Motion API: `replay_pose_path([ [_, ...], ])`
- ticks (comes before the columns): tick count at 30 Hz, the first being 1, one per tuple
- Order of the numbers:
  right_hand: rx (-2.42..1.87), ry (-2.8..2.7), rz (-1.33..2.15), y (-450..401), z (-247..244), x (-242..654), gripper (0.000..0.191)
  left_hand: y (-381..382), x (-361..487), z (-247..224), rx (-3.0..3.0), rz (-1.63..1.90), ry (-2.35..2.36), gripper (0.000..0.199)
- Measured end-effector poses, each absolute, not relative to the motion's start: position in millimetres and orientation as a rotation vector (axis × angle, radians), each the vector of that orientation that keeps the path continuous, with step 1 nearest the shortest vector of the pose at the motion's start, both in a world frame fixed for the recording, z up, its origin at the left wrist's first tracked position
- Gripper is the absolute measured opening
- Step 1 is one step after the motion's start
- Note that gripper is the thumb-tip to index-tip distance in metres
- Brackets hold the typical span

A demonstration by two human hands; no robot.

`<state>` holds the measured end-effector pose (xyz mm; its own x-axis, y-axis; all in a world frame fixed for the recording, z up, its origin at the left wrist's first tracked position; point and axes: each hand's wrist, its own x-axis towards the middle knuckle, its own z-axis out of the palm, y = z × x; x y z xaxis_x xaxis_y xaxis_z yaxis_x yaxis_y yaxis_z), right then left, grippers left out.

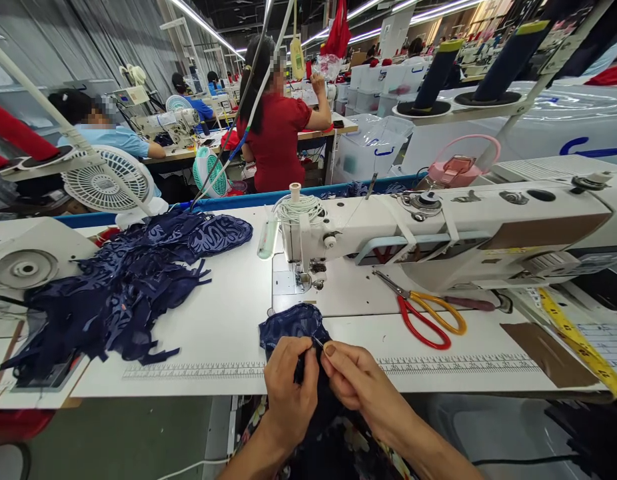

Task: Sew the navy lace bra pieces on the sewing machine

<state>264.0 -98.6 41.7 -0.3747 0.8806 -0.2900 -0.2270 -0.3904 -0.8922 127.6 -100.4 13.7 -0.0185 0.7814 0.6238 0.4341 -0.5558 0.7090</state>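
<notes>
Head view gives me both hands at the table's front edge, each with thumb and forefinger pressed together. The left hand [290,381] pinches the edge of a navy fabric piece [292,324]; the right hand [359,381] pinches a shiny sliver [318,342], mostly covered by the fingertips, so I cannot tell what it is. The fabric piece lies just in front of the sewing machine [468,212], its rounded top on the white table [228,320], its lower part lost to me behind the hands. I read its cloth as thin and slightly sheer, with a puckered rim.

Farther right, scissors [407,294] with looped red and orange handles lie partly over a slim tool [472,303], whose middle they hide. A flat yellow tape measure [577,337] runs out towards the table's corner. Left of the machine, I see a heap of navy pieces [133,280], patterned and matt, straps trailing, too tangled to count. Beyond, a person in red [281,150] sits partly behind cables, lower body cut off by the table.
</notes>
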Motion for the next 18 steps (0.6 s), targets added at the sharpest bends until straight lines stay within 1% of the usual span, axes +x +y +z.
replay_pose_path([
  [2,-1.078,-1.082,1.788,-97,42,266,0.043,-103,127,13,1.904,1.538,1.268,0.019],
  [5,-1.150,-1.248,1.664,-97,46,273,0.041,-103,125,17,1.509,1.380,1.373,0.007],
  [8,-1.232,-1.487,1.419,-100,48,276,0.036,-100,123,24,1.165,1.247,1.322,0.013],
  [12,-1.363,-1.805,1.075,-106,44,272,0.029,-97,123,32,1.035,1.212,1.209,0.016],
  [18,-1.420,-1.932,0.837,-105,36,264,0.022,-103,122,38,0.973,1.172,1.113,0.017],
])
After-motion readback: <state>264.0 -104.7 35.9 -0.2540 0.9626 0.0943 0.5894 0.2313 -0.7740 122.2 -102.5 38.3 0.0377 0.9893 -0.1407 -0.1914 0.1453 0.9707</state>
